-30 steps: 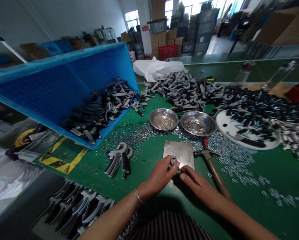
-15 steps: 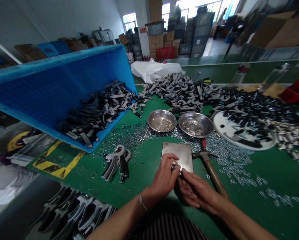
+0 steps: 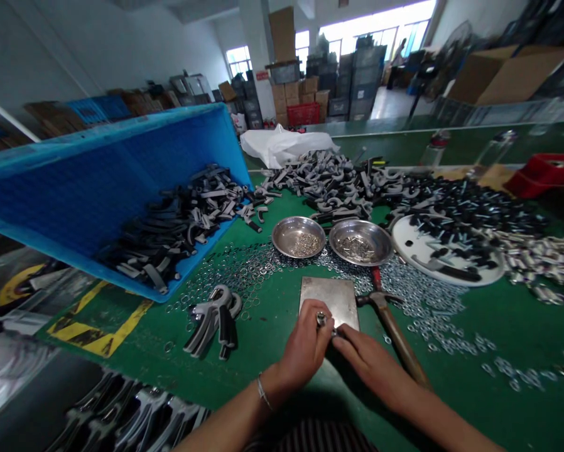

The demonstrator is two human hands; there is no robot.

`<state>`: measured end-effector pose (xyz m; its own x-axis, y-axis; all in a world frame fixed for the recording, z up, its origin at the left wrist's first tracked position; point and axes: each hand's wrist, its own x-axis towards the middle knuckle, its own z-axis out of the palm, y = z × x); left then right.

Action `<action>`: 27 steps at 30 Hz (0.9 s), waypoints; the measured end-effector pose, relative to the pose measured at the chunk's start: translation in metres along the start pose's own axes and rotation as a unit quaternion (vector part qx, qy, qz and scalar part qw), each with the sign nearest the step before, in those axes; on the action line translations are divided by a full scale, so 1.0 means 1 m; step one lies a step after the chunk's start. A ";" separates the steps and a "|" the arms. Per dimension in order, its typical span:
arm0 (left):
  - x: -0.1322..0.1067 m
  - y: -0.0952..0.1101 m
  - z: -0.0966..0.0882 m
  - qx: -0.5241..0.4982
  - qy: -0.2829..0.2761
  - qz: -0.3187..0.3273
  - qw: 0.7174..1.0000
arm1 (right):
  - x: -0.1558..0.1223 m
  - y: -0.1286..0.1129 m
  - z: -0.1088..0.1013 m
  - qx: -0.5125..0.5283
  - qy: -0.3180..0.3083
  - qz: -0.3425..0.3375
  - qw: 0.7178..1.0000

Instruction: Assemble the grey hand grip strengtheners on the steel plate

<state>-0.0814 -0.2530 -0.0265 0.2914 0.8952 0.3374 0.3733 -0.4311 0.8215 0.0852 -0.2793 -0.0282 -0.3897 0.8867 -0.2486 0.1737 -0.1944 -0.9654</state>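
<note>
My left hand [image 3: 304,348] is closed around a small shiny metal cylinder [image 3: 320,318], whose open end shows above the curled fingers. Right beside it, my right hand [image 3: 374,361] pinches a small metal piece [image 3: 335,333] between thumb and finger, too small to name. Both hands meet over the near edge of a flat metal plate [image 3: 328,290]. A claw hammer [image 3: 397,333] lies to the right of the plate, its wooden handle running toward my right forearm. On the left rests a grey and black hand grip [image 3: 216,320].
A tipped blue crate [image 3: 122,157] holds many grey-black handles. Two steel bowls [image 3: 299,237] of small parts stand behind the plate, with a white dish [image 3: 451,267] of black knobs to their right. Loose rings [image 3: 428,307] and metal sleeves [image 3: 541,263] are spread over the green table [image 3: 267,351].
The view has shifted slightly, so the table items sit lower and further left. My right hand's fingers have drawn in toward the left hand; both stay together by the plate.
</note>
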 end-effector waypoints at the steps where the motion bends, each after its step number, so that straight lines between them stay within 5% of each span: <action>1: 0.000 0.001 0.000 -0.001 0.014 -0.014 1.000 | -0.001 0.000 0.000 -0.013 0.037 -0.018 0.999; 3: -0.001 0.003 0.000 0.001 0.010 -0.009 1.000 | -0.004 -0.001 0.001 0.036 0.019 0.008 0.999; 6: -0.001 0.005 0.000 -0.002 -0.053 0.041 0.998 | -0.009 -0.003 0.001 0.117 -0.124 0.093 0.981; 7: 0.001 0.005 0.001 -0.005 -0.062 0.039 0.997 | -0.010 -0.004 -0.001 0.085 -0.123 0.084 0.985; 9: 0.005 0.006 0.004 -0.007 -0.047 -0.012 0.999 | -0.010 -0.006 -0.005 -0.069 -0.013 0.002 0.998; 12: 0.010 0.006 0.011 0.006 -0.002 -0.091 0.996 | -0.008 -0.005 -0.007 -0.219 0.145 -0.092 0.960; 15: 0.010 0.007 0.011 0.022 -0.032 -0.062 0.997 | -0.008 -0.001 -0.006 -0.036 0.052 0.000 0.998; 17: 0.009 0.009 0.009 0.021 -0.078 -0.035 0.996 | -0.011 0.001 -0.006 0.078 -0.022 0.051 0.995; 22: 0.012 0.014 0.009 0.050 -0.078 -0.047 0.995 | -0.016 0.005 -0.008 0.024 0.060 -0.023 0.998; 25: 0.026 0.014 0.007 0.092 -0.140 -0.010 0.986 | -0.015 0.010 -0.009 0.121 -0.016 0.041 0.992; 27: 0.042 0.008 0.005 0.155 -0.217 0.029 0.963 | -0.013 0.013 -0.013 0.076 -0.039 0.047 0.995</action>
<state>-0.0619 -0.2195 -0.0075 0.6360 0.7652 0.0998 0.5703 -0.5531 0.6073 0.1041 -0.2874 -0.0363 -0.4477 0.8281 -0.3372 0.0767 -0.3402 -0.9372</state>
